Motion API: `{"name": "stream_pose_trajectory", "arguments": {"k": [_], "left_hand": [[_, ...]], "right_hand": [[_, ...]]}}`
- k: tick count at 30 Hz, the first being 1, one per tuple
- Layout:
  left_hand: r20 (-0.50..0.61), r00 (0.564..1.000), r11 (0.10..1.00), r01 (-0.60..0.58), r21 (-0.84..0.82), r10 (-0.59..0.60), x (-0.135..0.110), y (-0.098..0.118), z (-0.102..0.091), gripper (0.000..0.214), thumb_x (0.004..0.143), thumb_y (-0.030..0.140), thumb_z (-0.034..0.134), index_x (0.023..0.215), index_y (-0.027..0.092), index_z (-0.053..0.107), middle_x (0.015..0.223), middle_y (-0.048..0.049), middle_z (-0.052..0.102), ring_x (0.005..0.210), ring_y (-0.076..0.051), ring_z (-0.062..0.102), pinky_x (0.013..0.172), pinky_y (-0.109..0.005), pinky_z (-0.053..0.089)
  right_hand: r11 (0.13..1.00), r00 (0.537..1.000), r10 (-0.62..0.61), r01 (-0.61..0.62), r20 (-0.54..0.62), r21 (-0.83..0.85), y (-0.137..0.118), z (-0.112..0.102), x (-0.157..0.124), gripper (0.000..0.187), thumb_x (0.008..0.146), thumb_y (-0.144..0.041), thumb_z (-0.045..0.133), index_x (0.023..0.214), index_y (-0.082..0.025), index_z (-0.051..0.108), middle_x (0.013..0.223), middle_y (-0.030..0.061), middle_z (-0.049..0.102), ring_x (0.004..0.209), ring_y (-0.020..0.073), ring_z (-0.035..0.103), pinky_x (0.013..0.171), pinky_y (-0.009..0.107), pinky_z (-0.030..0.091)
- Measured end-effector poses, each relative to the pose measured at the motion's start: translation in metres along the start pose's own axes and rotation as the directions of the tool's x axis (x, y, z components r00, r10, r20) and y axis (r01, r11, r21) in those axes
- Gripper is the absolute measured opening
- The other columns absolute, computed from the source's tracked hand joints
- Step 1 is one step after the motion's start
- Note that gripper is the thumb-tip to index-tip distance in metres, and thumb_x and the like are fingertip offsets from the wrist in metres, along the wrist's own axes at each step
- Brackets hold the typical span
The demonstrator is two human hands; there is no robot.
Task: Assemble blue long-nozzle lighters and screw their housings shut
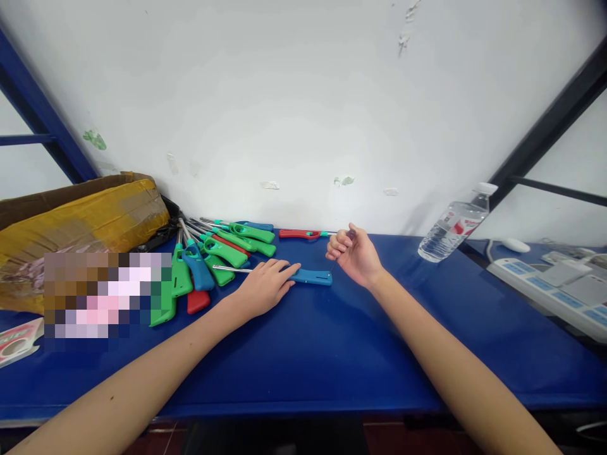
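Observation:
A blue long-necked gas lighter (310,277) lies flat on the blue table, its metal tube pointing left. My left hand (265,287) is over its middle, fingers and thumb holding it down; that part is hidden. Just right of the lighter's butt end, my right hand (355,256) is closed around a small screwdriver (351,234). Only its dark handle top and a thin shaft slanting down toward the butt end show; whether the tip touches the lighter I cannot tell. Beyond the hands, a red lighter (300,234) lies along the wall.
Several green, blue and red lighters (227,251) are heaped left of my left hand. A taped cardboard box (90,215) stands at the far left, beside a blurred patch. To the right are a water bottle (453,229) and a white power strip (545,287).

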State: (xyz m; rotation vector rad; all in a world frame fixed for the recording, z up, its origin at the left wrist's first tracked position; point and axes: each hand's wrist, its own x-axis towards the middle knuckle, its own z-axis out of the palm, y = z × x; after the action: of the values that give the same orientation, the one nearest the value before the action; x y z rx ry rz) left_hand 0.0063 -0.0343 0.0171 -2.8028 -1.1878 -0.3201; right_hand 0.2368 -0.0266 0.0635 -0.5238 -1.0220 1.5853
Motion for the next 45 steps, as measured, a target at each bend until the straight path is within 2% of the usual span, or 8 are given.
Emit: {"name": "stream_pose_trajectory", "arguments": {"k": [25,45], "left_hand": [[0.003,1.000,1.000,0.007,-0.023,-0.007,0.0000,-0.0008,0.0010,0.043,0.100,0.030,0.040,0.142,0.022,0.044,0.132,-0.0091,0.055,0.116,-0.025,0.052,0.096,-0.040,0.044],[-0.012,1.000,1.000,-0.010,-0.021,0.010,-0.0007,-0.0018,0.0011,0.043,0.100,0.030,0.039,0.142,0.021,0.044,0.132,-0.0097,0.055,0.118,-0.026,0.051,0.096,-0.039,0.044]], "right_hand": [[0.998,0.996,0.037,-0.033,0.085,-0.054,0.0043,-0.0024,-0.0010,0.051,0.094,-0.045,0.037,0.049,-0.021,0.041,0.053,-0.0012,0.032,0.053,0.0155,0.039,0.058,0.029,0.039],[0.997,0.995,0.050,-0.044,0.083,-0.068,0.0060,-0.0001,-0.0022,0.049,0.089,-0.049,0.047,0.049,-0.021,0.043,0.053,-0.0014,0.032,0.054,0.0156,0.035,0.057,0.029,0.036]]}}
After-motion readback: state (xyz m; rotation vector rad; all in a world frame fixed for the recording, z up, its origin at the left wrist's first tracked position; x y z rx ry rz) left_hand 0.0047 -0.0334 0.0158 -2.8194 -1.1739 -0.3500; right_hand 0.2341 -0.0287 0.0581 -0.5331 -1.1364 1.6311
